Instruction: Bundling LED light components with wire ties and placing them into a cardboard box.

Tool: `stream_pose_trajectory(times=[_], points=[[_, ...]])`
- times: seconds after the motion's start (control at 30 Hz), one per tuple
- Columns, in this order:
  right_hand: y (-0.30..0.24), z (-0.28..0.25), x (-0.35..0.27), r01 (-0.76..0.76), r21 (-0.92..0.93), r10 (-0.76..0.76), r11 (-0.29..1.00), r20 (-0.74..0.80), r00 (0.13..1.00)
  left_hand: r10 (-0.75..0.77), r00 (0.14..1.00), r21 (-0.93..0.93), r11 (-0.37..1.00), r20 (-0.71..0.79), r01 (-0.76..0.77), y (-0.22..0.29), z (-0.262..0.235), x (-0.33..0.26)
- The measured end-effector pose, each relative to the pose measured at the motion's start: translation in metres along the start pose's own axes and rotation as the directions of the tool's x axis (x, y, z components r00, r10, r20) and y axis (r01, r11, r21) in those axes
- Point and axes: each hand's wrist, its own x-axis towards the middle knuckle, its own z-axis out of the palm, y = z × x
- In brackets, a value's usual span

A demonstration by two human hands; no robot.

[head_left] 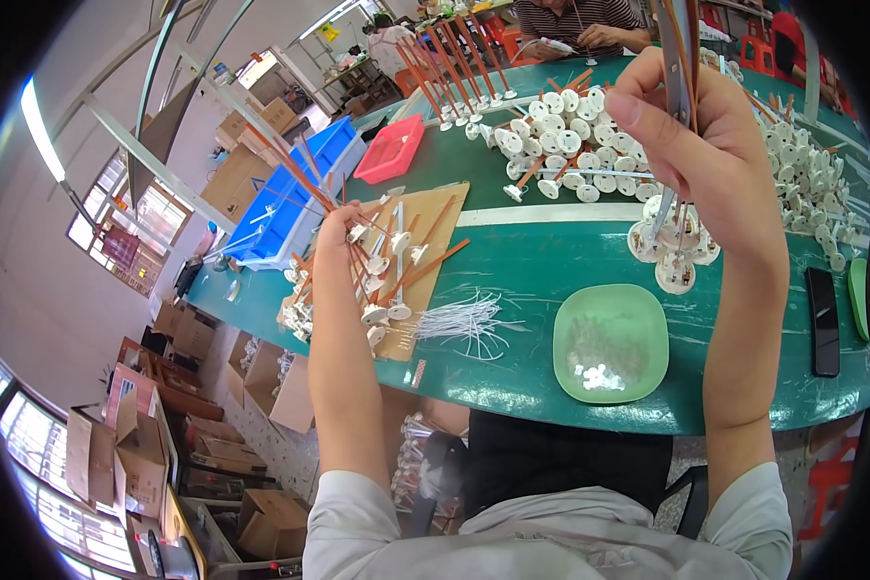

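Note:
My right hand (730, 164) is raised over the right side of the green table, closed round several upright long strips, brown and grey. White round bases (675, 275) hang at the strips' lower ends. At the left, my left hand (339, 224) is closed on brown strips (309, 184) that slant up and away; its fingertips are partly hidden. Beside and below it, more strips with white round bases (375, 264) lie on a brown cardboard sheet (447, 205). A bundle of thin white wires (469, 324) lies just right of the cardboard.
A light green bowl (604, 302) with small whitish pieces stands near the table's front edge. Heaps of white round bases (575, 135) lie farther back. A blue bin (295, 198), a pink tray (390, 150) and a black phone (823, 322) are around. Another person (575, 24) sits opposite.

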Motion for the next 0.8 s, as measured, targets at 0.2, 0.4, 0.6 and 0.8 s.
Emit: stream_pose_trajectory(times=[0.2,0.4,0.6,0.8], points=[[0.003,-0.001,0.002,-0.009,-0.032,0.009,0.999,0.002,1.0,0.155,0.986,-0.253,0.958,0.056,-0.136,0.028,0.006,-0.02],[0.005,0.002,0.002,-0.003,-0.04,0.003,0.999,0.006,1.0,0.137,0.959,-0.234,0.969,0.248,-0.078,0.038,0.006,-0.024],[0.006,0.001,0.003,-0.007,-0.046,0.008,0.999,0.01,1.0,0.218,0.922,-0.418,0.906,0.32,-0.069,0.03,0.022,-0.028],[0.012,0.002,0.005,-0.023,-0.077,0.023,0.997,-0.002,1.0,0.283,0.932,-0.205,0.949,0.227,-0.238,0.026,0.039,-0.018]])
